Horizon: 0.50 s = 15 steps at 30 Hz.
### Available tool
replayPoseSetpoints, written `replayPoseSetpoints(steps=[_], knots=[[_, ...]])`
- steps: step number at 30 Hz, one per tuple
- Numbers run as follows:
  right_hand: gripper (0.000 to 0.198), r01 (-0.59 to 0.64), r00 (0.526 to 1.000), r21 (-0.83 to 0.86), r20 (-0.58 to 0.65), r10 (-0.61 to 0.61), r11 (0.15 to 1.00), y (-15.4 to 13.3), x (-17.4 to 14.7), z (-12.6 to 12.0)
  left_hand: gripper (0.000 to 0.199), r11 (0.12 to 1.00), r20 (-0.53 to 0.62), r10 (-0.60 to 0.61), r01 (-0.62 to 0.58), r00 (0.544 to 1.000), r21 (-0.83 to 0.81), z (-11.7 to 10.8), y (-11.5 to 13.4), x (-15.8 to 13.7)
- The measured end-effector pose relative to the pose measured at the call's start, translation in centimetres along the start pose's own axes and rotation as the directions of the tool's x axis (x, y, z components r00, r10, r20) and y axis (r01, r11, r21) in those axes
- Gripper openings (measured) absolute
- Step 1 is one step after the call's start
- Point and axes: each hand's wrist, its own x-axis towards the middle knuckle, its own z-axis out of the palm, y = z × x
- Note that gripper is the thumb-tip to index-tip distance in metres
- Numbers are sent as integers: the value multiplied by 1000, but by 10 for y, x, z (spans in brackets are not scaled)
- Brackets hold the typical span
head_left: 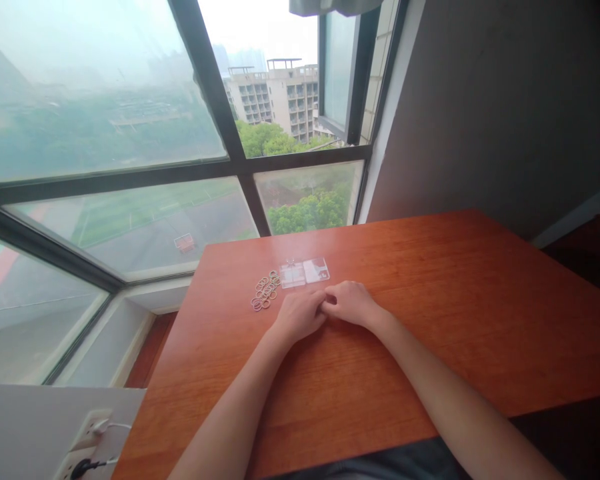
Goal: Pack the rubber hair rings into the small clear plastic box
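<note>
My left hand (303, 315) and my right hand (351, 301) rest together on the wooden table. Their curled fingers meet and touch at the fingertips. Both look closed, and anything between the fingers is hidden or too small to make out. Just beyond the hands lies a clear plastic case (316, 270), opened flat, with small metal pieces (292, 261) at the far edge of its left half. Left of the case, close to my left hand, several metal rings (266, 290) lie in a loose cluster.
The reddish-brown table (455, 287) stretches to the right. Its far edge stands against a window with dark frames (240, 160). A grey wall (480, 113) is on the right. At lower left, a wall socket (94, 427) holds a white plug, with a black plug below.
</note>
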Motion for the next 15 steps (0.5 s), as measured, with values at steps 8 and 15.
replayPoseSetpoints(steps=[8, 15], knots=[[29, -6, 1000, 16, -7, 7, 1000, 2, 0, 1, 20, 1000, -26, 17, -17, 1000, 6, 2, -1, 1], [27, 1, 1000, 20, -12, -1, 1000, 3, 0, 1, 21, 1000, -20, 3, -2, 1000, 6, 2, -1, 1]])
